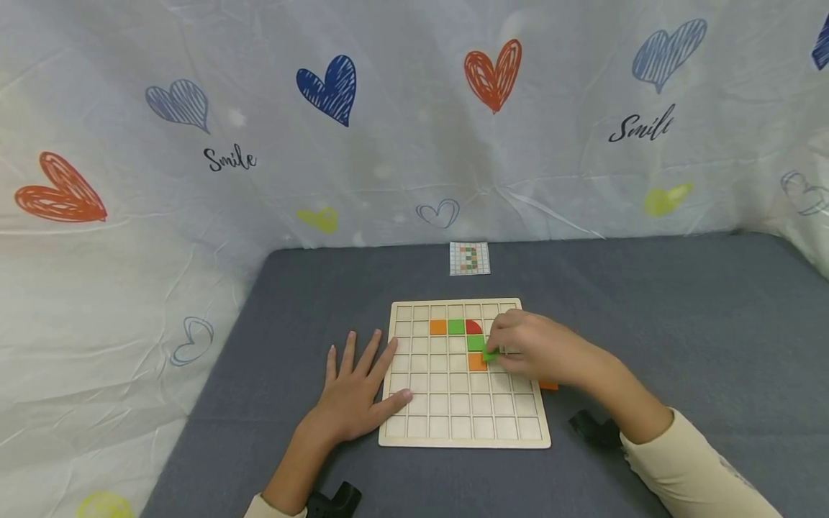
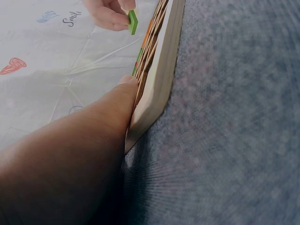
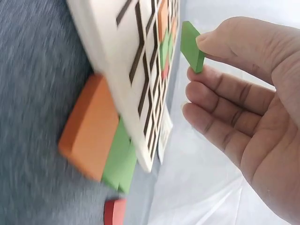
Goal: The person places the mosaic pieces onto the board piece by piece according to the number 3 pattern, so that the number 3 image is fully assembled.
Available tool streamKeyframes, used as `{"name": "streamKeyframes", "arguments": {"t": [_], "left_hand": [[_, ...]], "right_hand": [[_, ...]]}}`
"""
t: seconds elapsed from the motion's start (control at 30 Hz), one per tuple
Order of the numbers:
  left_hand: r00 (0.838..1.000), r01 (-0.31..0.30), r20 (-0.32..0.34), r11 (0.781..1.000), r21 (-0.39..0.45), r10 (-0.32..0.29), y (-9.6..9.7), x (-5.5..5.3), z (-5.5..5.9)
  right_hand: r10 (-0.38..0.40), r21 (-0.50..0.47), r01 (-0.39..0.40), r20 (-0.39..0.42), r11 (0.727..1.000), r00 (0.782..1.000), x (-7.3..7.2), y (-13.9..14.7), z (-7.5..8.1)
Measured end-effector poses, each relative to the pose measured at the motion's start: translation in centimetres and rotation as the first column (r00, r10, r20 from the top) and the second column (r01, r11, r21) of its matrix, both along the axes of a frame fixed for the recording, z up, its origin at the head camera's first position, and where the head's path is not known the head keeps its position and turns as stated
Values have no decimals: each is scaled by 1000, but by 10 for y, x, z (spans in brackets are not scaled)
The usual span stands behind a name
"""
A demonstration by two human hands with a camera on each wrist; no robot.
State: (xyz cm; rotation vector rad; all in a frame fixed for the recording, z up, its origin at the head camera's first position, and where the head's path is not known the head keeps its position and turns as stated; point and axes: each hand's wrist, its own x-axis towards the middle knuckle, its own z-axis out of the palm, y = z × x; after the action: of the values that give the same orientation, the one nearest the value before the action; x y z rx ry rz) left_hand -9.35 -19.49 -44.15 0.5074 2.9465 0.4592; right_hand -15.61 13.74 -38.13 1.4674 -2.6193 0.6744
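A pale wooden grid board [image 1: 427,428] lies on the table. Orange [image 1: 438,327], green [image 1: 456,326] and quarter-round red [image 1: 473,327] tiles fill cells in an upper row, and below the red one come another green tile [image 1: 476,343] and an orange one [image 1: 477,362]. My right hand [image 1: 540,349] pinches a green square tile [image 3: 191,47] between thumb and fingertips, held over the board near that lower orange tile. Fingers spread, my left hand [image 1: 352,406] lies at the board's left edge, its thumb over the rim.
Beside the board's right edge lie loose orange [image 3: 89,129], green [image 3: 119,161] and red [image 3: 115,212] pieces, mostly hidden by my right hand in the head view. A small card with a coloured grid pattern [image 1: 469,258] sits behind the board, before the printed curtain [image 1: 388,165].
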Motion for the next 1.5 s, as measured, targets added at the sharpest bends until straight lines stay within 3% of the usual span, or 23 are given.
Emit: {"name": "streamKeyframes", "arguments": {"t": [0.33,0.97,1.3,1.5], "left_hand": [[1000,1,-3,1000,-11,-1,-2,-1,-3],[1000,-7,0,1000,-16,7,-1,-3,-4],[1000,-11,-8,1000,-7,11,1,0,2],[1000,8,-9,1000,22,-7,2,2,7]], "right_hand": [[56,29,-56,5,998,998,2,-23,-4],[40,105,-34,-60,994,997,2,-52,-11],[25,120,-12,-106,993,994,5,-58,-12],[4,87,2,-68,996,998,7,-44,-8]]}}
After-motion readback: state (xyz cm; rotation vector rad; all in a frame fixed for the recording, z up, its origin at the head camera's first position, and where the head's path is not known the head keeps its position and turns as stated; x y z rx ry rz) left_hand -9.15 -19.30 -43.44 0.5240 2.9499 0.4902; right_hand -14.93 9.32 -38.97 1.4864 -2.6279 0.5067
